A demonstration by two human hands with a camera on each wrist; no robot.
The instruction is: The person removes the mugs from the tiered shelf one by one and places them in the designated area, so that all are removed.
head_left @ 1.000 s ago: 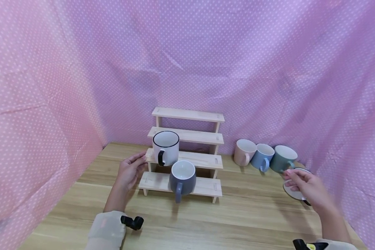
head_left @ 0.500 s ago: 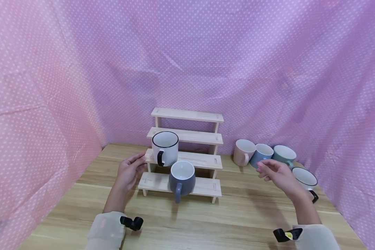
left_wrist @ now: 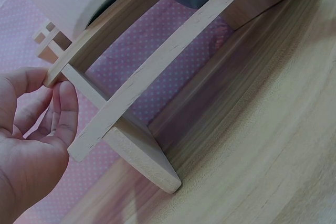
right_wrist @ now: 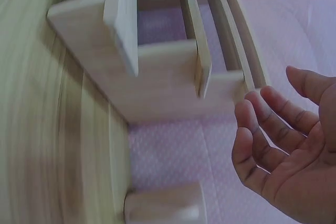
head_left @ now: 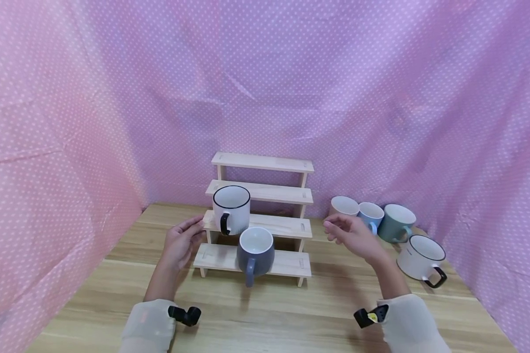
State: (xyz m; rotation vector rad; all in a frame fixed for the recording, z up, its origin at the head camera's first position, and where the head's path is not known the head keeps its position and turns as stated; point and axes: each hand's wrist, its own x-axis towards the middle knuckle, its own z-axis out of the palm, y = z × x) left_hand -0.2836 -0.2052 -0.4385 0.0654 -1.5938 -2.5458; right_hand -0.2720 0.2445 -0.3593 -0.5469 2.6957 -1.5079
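A left hand is pinching the wooden rack; a right hand is hovering, its fingers loosely bent and holding nothing.
The rack's four pale planks are stepping up from the wood-grain counter, the second-lowest carrying a straight-sided, black-rimmed white mug, the lowest a rounded grey mug; farther right, a pink mug, a blue mug and a green mug are standing in a row, a second white mug sitting nearer the front. Creased, dotted cloth is hanging behind. The left wrist view is showing the thumb and fingers meeting around the plank's end, small from the head.
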